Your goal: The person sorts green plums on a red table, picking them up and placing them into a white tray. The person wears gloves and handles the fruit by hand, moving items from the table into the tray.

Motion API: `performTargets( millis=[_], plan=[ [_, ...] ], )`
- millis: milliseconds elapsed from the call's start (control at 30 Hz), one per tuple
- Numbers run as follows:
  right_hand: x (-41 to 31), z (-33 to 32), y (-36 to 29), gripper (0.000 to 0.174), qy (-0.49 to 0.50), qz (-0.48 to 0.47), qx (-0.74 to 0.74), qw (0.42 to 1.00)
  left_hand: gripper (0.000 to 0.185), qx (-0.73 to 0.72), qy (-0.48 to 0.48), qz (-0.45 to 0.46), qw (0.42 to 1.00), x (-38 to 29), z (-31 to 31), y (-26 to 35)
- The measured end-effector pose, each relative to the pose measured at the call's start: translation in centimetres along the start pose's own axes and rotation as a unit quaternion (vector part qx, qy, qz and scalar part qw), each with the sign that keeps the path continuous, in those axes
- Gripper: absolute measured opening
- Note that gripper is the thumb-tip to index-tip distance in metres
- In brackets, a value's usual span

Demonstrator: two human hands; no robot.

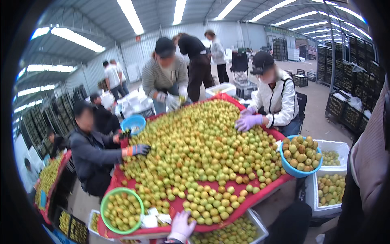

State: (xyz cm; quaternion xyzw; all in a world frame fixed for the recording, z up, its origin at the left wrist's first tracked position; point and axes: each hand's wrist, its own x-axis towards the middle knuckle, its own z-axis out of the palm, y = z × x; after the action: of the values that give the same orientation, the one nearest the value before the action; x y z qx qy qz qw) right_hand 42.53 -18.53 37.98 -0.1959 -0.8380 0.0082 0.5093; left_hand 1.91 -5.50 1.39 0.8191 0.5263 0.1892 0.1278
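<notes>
My left hand (182,226), in a light purple glove, rests at the near edge of a table covered with red cloth (243,212). Its fingers are spread, and the fingertips touch or nearly touch a cluster of green-brown round fruit (210,202). Nothing shows held in it, though the palm is hidden. Left of it lie white paper pieces (150,220) and a green basin (105,210) full of fruit. Below the table edge, a white foam box (260,227) holds more fruit. My right hand is out of view.
Co-workers stand or sit around the table; purple gloves (248,120) at the right and striped gloves (138,150) at the left are theirs. A fruit-filled blue basin (289,166) sits at the right corner, above foam boxes (310,186). Another blue basin (133,121) stands at the far left.
</notes>
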Motion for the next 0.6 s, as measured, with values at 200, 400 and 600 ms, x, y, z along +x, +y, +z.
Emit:
performTargets(
  millis=[200, 400, 600],
  plan=[
    [0.1, 0.6, 1.6, 0.054, 0.010, 0.004, 0.000, 1.000, 0.062, -0.020, -0.003, -0.018, 1.000, -0.7, -0.7, 0.5],
    [-0.2, 1.1, 2.4, 0.052, 0.024, 0.019, 0.002, 1.000, 0.064, 0.016, -0.031, -0.046, 0.998, -0.1, -0.5, 0.7],
    [-0.7, 1.5, 3.3, 0.051, 0.036, 0.037, 0.007, 0.999, 0.066, 0.014, -0.027, -0.039, 0.999, 0.1, -1.1, 1.2]
  ],
)
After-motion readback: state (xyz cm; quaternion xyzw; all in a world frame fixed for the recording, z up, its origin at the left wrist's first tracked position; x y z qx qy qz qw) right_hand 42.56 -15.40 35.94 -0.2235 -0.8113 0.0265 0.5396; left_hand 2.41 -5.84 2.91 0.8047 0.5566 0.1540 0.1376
